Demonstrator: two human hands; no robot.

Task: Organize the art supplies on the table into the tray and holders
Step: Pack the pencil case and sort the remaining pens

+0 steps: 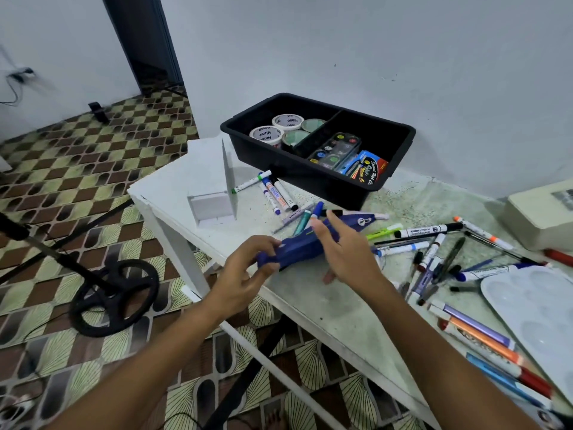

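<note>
blue pencil case (pixel 310 243) held above surface's near edge: left hand (pixel 245 268) pinches one end, right hand (pixel 344 252) rests fingers straight along it. black tray (pixel 403 141) at far edge already holds tape rolls (pixel 276 131), paint set (pixel 336 150). markers (pixel 428 240) scattered across surface, white holder (pixel 214 193) at left corner unfilled; most sorting left.

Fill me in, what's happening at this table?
A person is sorting art supplies. Both hands hold a dark blue pencil case: the left hand grips its near end, the right hand steadies its side. The black tray already holds tape rolls and paint sets. Markers are scattered on the table.
</note>
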